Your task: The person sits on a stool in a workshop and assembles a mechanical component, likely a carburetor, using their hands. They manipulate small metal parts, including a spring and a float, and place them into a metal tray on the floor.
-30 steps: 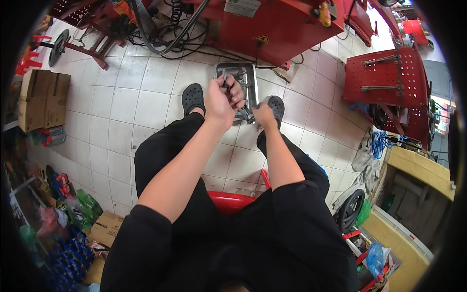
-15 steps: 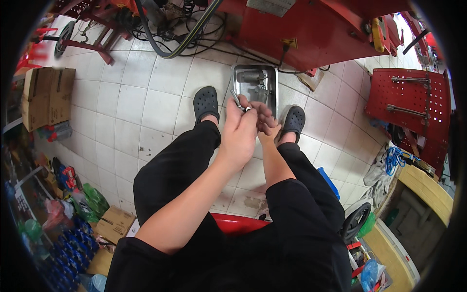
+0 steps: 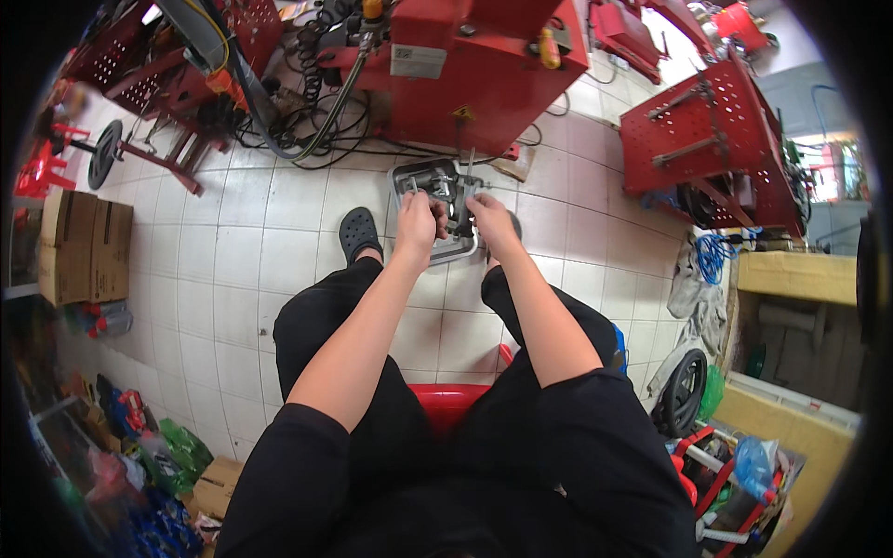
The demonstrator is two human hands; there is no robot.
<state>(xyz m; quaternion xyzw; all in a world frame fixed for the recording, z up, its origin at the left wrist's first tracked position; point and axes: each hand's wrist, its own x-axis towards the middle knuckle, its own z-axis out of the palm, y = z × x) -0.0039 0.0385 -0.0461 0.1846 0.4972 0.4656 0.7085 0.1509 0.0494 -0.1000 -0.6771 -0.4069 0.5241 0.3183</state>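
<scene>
A metal tray [image 3: 456, 253] rests on the tiled floor between my feet, with silvery metal parts [image 3: 437, 182] in it. Above its left side my left hand [image 3: 419, 225] has its fingers curled, a short bright metal piece [image 3: 413, 184] sticking up past them; its kind is too small to tell. My right hand [image 3: 493, 221] is at the tray's right edge, thumb and fingers closed on a greyish metal part [image 3: 462, 209] with a narrow upright end. The fingers partly hide where each hand grips.
A red machine [image 3: 484, 74] stands just beyond the tray, with black cables [image 3: 326, 139] on the floor to its left. A red perforated panel [image 3: 674, 139] is at the right. Cardboard boxes [image 3: 84, 246] sit far left. A dark clog [image 3: 360, 234] is beside the tray.
My hands were together in front of the tray; now they are apart over it. The right hand, open before, has closed on a metal part. The view has shifted.
</scene>
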